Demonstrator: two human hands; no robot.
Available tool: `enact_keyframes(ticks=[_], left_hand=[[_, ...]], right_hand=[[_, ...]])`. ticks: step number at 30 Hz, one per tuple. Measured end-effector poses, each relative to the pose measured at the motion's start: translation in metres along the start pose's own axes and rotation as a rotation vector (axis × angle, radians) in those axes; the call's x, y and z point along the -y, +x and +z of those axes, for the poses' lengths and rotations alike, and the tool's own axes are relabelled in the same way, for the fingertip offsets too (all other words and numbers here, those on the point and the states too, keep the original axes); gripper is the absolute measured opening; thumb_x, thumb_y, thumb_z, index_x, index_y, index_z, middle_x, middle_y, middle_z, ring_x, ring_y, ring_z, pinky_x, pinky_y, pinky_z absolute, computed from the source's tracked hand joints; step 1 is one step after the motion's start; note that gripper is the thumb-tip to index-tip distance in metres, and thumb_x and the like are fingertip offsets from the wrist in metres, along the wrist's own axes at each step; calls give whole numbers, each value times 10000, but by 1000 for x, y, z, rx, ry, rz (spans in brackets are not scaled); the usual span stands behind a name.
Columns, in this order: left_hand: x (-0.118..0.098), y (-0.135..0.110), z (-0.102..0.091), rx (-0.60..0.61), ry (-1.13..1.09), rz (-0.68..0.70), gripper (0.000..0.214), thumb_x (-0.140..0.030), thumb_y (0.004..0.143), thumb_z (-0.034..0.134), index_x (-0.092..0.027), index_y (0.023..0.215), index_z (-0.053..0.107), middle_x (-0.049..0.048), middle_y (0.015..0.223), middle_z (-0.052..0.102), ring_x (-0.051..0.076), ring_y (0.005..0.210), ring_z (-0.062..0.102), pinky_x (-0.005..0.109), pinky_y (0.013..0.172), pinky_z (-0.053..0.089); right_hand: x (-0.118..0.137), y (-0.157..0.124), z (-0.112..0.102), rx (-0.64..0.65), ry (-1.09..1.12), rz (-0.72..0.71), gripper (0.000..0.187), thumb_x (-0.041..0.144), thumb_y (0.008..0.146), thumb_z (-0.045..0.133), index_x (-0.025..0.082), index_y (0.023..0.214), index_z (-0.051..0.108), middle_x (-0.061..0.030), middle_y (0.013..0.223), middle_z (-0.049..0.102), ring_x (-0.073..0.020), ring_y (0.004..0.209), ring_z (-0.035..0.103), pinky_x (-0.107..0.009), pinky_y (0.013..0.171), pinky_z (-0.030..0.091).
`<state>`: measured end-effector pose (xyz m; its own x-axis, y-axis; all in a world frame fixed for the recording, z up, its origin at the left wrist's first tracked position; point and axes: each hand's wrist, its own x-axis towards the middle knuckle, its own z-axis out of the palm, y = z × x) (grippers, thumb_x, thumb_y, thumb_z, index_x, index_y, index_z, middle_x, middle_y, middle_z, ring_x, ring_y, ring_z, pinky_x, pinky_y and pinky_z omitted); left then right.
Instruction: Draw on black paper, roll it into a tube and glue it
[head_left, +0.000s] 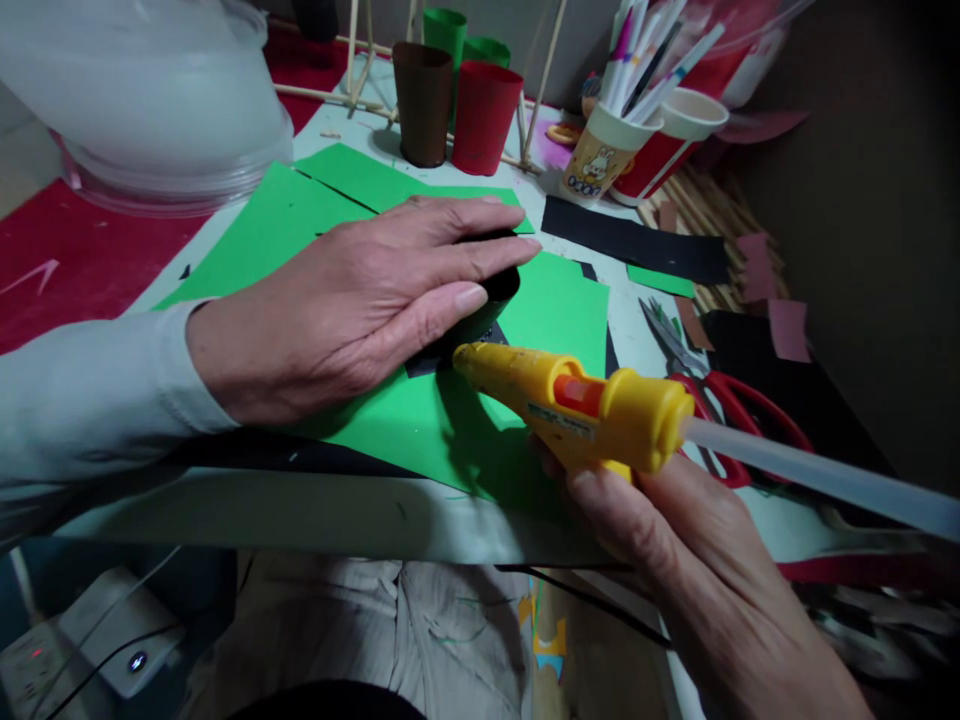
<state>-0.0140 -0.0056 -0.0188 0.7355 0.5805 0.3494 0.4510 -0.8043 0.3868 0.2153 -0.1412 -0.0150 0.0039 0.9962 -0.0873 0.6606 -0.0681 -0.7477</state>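
Yellow glue gun (581, 408), label (561, 419) unreadable

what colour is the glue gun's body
Yellow: the glue gun's body shows best in the head view.

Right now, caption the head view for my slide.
Left hand on rolled black paper, right hand holding a yellow glue gun.

Left hand (367, 290) palm down, fingers (469, 262) extended; right hand (675, 550) curled in a grip
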Motion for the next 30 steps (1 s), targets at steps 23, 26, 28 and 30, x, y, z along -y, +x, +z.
enact_keyframes(ticks=[23, 26, 28, 30], left_hand=[[1, -2, -1, 9, 2, 46, 520, -405, 1035, 394, -241, 1522, 479, 28, 1640, 426, 318, 1473, 425, 441, 1253, 324], [0, -4, -1, -2, 5, 25, 495, -368, 1040, 390, -355, 1531, 452, -45, 1643, 415, 291, 1482, 419, 433, 1255, 322], [1, -5, -1, 8, 7, 3, 497, -349, 1041, 396, -406, 1533, 432, -92, 1645, 399, 292, 1487, 413, 440, 1259, 316], [2, -6, -1, 12, 8, -2, 499, -335, 1041, 403, -416, 1533, 428, -109, 1646, 392, 289, 1489, 412, 439, 1263, 308]], right_hand=[[-8, 7, -13, -49, 93, 14, 431, 578, 956, 559, 271, 657, 599, 8, 629, 537, -208, 707, 650, -310, 770, 625], [-10, 10, -13, -54, 119, 4, 373, 569, 962, 562, 290, 741, 672, 0, 677, 605, -238, 820, 699, -328, 817, 627], [-12, 13, -13, -57, 129, -26, 325, 562, 967, 562, 307, 841, 719, 2, 747, 658, -237, 853, 709, -317, 831, 625], [-14, 15, -13, -65, 130, -44, 334, 580, 968, 551, 312, 887, 736, 0, 778, 678, -241, 881, 714, -321, 865, 620]])
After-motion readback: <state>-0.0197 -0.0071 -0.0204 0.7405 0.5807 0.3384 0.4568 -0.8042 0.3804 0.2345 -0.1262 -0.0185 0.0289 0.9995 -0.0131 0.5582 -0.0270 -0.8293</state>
